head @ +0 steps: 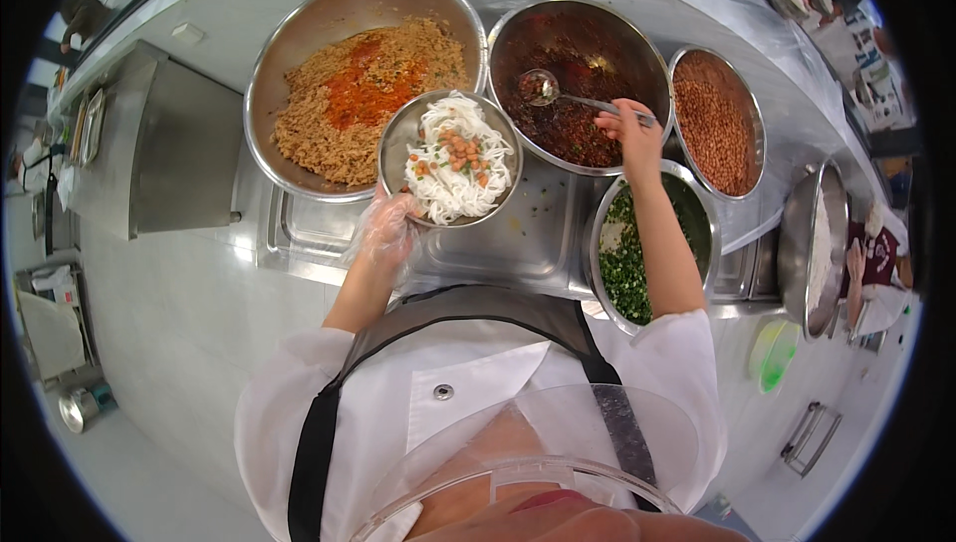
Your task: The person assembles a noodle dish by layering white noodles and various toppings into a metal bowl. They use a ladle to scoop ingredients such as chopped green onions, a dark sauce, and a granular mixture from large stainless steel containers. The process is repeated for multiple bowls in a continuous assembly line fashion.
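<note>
My left hand [390, 224], in a clear plastic glove, grips the rim of a steel bowl [393, 150]. White noodles [459, 194] fill that bowl, topped with brown peanuts or beans [461, 147] and bits of green onion. My right hand [633, 131], ungloved, holds a metal ladle [586, 101] by its handle. The ladle's cup hangs over or in a large steel basin [515, 34] of dark red chili sauce [575, 135]; the exact contact is unclear. Behind the noodle bowl stands a wider basin [287, 56] of tan minced food with red oil [373, 94] on top.
Chopped green onion [631, 258] lies in a basin under my right forearm. To its right are a basin of peanuts or beans [713, 123] and a tilted-looking steel basin [795, 243] with white contents. Steel trays [478, 250] line the counter's near edge. A co-worker [877, 265] is at far right.
</note>
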Demonstrator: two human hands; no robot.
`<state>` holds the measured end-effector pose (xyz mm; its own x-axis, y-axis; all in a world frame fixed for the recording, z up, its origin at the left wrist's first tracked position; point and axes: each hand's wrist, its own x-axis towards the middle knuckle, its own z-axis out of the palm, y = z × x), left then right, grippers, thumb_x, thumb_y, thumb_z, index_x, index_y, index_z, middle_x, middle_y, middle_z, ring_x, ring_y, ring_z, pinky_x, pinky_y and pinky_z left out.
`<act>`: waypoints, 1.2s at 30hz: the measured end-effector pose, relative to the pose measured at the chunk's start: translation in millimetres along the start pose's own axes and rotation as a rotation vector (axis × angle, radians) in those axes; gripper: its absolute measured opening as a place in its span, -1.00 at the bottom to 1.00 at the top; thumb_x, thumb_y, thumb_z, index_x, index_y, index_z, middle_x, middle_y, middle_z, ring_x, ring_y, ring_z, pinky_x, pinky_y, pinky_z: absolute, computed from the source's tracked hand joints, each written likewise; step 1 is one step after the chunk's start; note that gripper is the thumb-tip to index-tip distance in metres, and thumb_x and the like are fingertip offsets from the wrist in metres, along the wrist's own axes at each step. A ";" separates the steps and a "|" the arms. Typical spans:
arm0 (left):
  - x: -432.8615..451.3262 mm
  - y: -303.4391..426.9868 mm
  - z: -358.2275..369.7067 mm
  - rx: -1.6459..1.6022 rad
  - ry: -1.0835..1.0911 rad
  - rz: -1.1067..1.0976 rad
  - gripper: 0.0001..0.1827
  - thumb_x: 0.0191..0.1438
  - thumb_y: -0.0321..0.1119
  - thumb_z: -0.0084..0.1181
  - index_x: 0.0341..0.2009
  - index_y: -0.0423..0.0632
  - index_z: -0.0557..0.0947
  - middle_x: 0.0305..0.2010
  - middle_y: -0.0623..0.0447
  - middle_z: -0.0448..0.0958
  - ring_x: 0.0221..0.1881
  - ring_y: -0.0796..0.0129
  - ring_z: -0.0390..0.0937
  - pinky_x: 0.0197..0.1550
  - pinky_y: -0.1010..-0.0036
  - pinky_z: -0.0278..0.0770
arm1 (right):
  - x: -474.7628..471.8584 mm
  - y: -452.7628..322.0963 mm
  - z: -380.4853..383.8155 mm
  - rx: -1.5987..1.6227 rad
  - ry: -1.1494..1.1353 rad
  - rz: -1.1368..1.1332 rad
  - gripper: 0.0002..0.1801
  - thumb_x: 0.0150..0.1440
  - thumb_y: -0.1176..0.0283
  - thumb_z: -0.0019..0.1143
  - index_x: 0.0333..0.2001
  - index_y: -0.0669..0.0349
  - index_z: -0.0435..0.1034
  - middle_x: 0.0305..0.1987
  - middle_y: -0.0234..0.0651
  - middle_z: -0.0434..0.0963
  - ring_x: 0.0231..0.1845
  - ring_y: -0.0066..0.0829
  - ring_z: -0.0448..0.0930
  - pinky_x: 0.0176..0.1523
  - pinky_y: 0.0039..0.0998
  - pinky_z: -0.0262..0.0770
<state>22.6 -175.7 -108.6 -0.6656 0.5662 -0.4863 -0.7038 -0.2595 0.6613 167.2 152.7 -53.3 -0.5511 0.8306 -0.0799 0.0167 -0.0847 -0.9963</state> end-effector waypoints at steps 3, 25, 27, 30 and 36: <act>-9.3 19.3 36.3 -0.009 0.067 -0.088 -0.30 -0.33 -0.67 -0.13 0.04 -0.10 0.12 -0.21 -0.08 0.40 -0.33 0.16 0.46 -0.34 0.22 0.52 | -25.5 -43.6 2.4 -0.003 -0.045 -0.128 -0.77 0.14 0.39 -0.14 -0.25 0.36 0.34 -0.40 -0.15 0.53 -0.44 -0.52 0.56 -0.44 -0.64 0.35; -24.0 141.5 -119.9 -0.230 0.305 0.315 -0.17 -0.39 -0.70 -0.18 0.08 0.09 0.01 -0.09 -0.14 0.30 -0.17 0.02 0.41 -0.24 -0.02 0.49 | -29.8 47.1 221.0 -0.847 -0.529 -0.439 -0.85 0.06 0.45 -0.09 -0.32 0.32 0.35 -0.40 -0.02 0.49 -0.37 -0.17 0.55 -0.31 -0.33 0.44; -25.5 148.3 -125.8 -0.273 0.358 0.296 -0.23 -0.38 -0.72 -0.22 0.06 -0.04 0.05 -0.07 -0.20 0.29 -0.12 -0.07 0.40 -0.19 -0.02 0.49 | -40.8 56.9 232.7 -0.820 -0.570 -0.459 -0.84 0.06 0.45 -0.09 -0.32 0.31 0.35 -0.39 -0.02 0.49 -0.38 -0.17 0.55 -0.32 -0.32 0.43; -26.1 153.9 -127.5 -0.273 0.416 0.278 -0.30 -0.37 -0.73 -0.25 0.04 -0.25 0.08 -0.06 -0.29 0.32 -0.10 -0.14 0.40 -0.14 -0.03 0.47 | -48.5 56.0 248.7 -0.649 -0.556 -0.134 -0.80 0.08 0.43 -0.10 -0.31 0.37 0.35 -0.45 -0.08 0.51 -0.46 -0.35 0.58 -0.37 -0.46 0.42; -23.8 155.9 -126.1 -0.251 0.355 0.273 -0.25 -0.38 -0.74 -0.26 0.06 -0.07 0.09 -0.08 -0.23 0.31 -0.15 -0.08 0.42 -0.19 0.01 0.51 | -25.2 43.3 256.3 -0.299 -0.381 0.131 -0.78 0.10 0.42 -0.14 -0.28 0.39 0.32 -0.47 -0.20 0.52 -0.50 -0.50 0.57 -0.47 -0.61 0.37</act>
<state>-102.5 -328.3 -65.9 -0.8463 0.1618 -0.5076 -0.5012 -0.5651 0.6554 -32.0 -13.0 -86.0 -0.7931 0.5585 -0.2429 0.3140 0.0332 -0.9488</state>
